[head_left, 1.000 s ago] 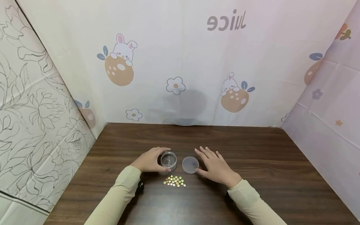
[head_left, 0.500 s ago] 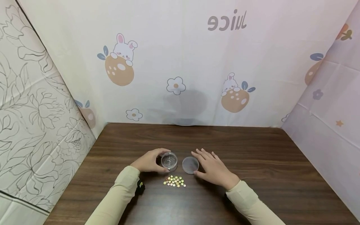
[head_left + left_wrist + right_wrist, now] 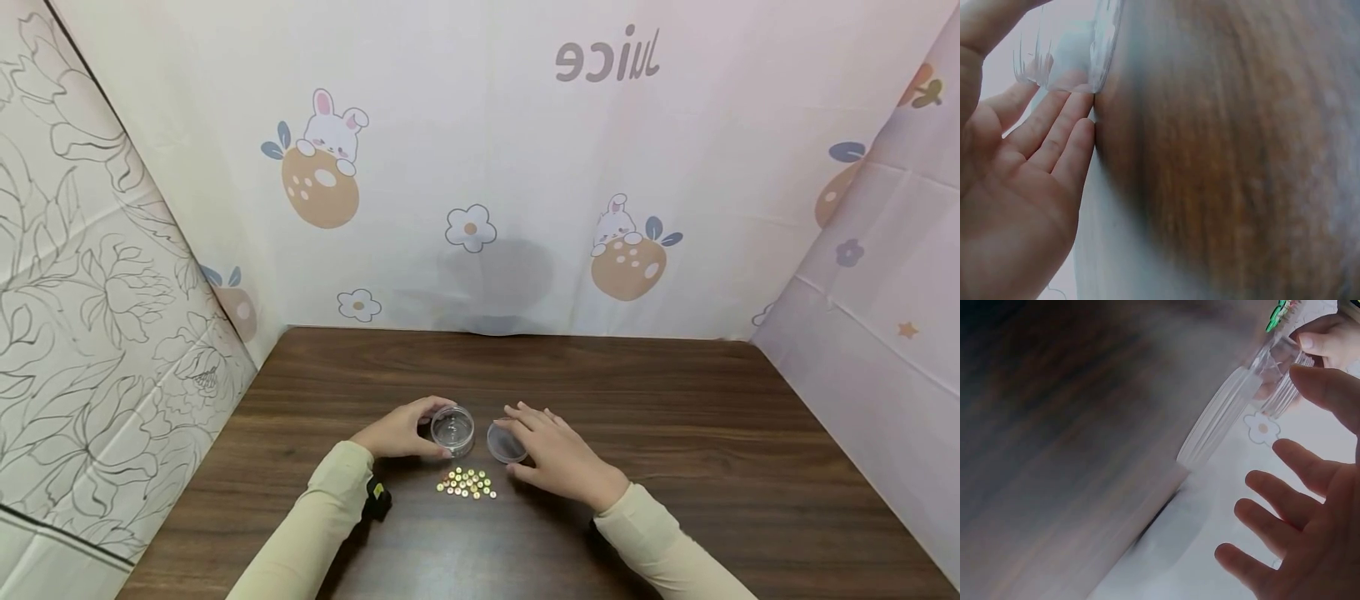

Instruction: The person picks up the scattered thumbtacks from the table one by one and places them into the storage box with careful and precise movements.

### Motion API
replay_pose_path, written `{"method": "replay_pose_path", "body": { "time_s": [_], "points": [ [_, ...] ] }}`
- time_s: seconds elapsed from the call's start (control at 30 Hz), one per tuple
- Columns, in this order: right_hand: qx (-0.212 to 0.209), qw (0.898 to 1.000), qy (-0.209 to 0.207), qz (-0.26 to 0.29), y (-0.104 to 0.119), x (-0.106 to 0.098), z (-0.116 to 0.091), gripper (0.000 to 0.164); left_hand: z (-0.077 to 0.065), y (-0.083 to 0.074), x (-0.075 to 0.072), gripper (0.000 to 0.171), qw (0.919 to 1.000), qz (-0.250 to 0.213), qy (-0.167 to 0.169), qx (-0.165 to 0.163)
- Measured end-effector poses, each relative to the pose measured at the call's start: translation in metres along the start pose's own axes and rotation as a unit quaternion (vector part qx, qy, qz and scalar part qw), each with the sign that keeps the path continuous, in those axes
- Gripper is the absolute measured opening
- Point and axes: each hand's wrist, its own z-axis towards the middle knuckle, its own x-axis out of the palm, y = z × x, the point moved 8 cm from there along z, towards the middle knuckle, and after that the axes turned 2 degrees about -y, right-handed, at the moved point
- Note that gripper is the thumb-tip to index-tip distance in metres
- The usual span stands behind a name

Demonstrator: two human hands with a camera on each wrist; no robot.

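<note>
My left hand [image 3: 401, 431] holds a clear round plastic jar [image 3: 453, 428] upright on the table, thumb on the near side and fingers on the far side. The left wrist view shows those fingers along the wall of the jar [image 3: 1069, 53]. Just right of the jar lies its round translucent lid [image 3: 504, 443], flat on the wood. Over the lid's right part reaches my right hand [image 3: 564, 460], fingers spread. In the right wrist view a gap shows between these fingers and the lid [image 3: 1219, 419]. Several small round yellowish beads [image 3: 467, 483] lie in front of the jar.
The dark wooden table [image 3: 675, 417] meets a patterned cloth backdrop [image 3: 480, 150] at its far edge. More printed cloth hangs along the left and right sides. A black device [image 3: 378, 500] is strapped at the left wrist.
My right hand has moved left, from beside the lid to over its right part. The left hand stays at the jar; the beads lie as before.
</note>
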Motion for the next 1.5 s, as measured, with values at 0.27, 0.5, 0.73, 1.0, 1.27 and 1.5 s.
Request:
{"method": "replay_pose_path", "body": {
  "time_s": [0.27,0.5,0.73,1.0,1.27,1.5],
  "points": [
    [-0.047,0.999,0.004,-0.002,0.016,0.007,0.007,0.033,-0.002,0.002,0.001,0.070,0.9995,-0.021,0.006,-0.021],
    [-0.097,0.995,-0.015,-0.006,0.033,0.009,0.013,0.016,-0.002,0.003,0.002,0.072,0.9994,-0.022,0.008,-0.026],
    [-0.096,0.995,-0.004,-0.018,0.039,0.016,0.019,0.007,-0.011,-0.025,-0.002,0.069,0.9985,-0.049,0.006,-0.023],
    [-0.090,0.995,0.009,-0.042,0.041,0.021,0.023,0.008,-0.012,-0.032,-0.003,0.070,0.9980,-0.056,0.012,-0.026],
    [-0.093,0.994,0.019,-0.049,0.042,0.025,0.024,0.008,-0.011,-0.033,-0.003,0.070,0.9974,-0.065,0.016,-0.029],
    [-0.095,0.994,0.022,-0.053,0.044,0.024,0.025,0.008,-0.011,-0.031,-0.004,0.069,0.9977,-0.060,0.011,-0.029]
  ]
}}
